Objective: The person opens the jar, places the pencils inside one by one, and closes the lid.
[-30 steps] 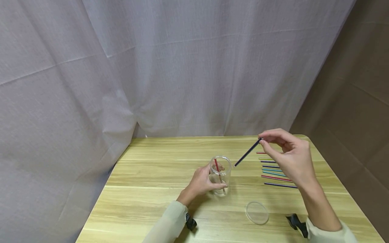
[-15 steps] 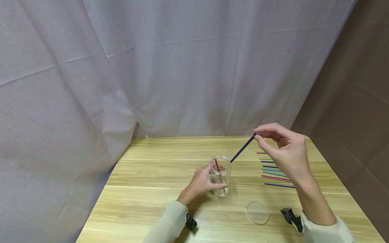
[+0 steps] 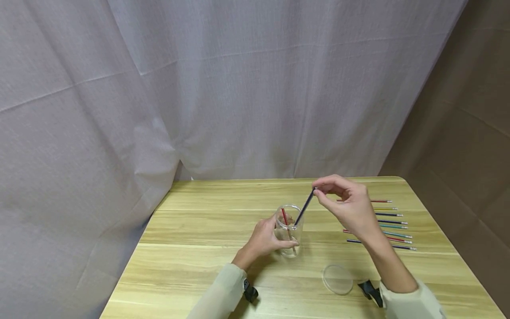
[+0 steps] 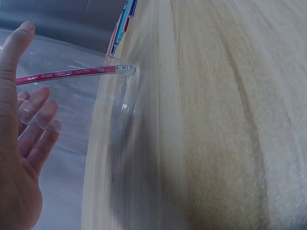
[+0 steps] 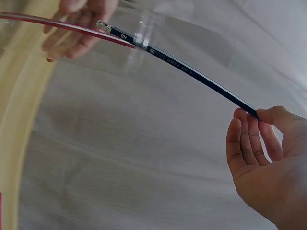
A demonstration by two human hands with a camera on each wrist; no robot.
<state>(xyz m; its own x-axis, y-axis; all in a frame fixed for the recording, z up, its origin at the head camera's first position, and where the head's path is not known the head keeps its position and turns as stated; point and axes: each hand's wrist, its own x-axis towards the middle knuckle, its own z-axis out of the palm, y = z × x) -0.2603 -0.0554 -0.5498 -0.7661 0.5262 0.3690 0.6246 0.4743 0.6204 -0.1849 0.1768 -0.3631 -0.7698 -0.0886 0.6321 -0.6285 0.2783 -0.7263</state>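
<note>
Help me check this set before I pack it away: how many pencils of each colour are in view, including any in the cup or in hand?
Red pencils: 3, one inside the clear cup
Dark blue pencils: 4, one pinched by the right hand
Teal pencils: 2
Yellow pencil: 1
Total: 10

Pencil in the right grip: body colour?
The pencil is dark navy blue, clearest in the right wrist view.

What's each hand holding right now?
Left hand: holding the clear cup, red pencil inside.
Right hand: pinching the dark blue pencil by one end.
</note>
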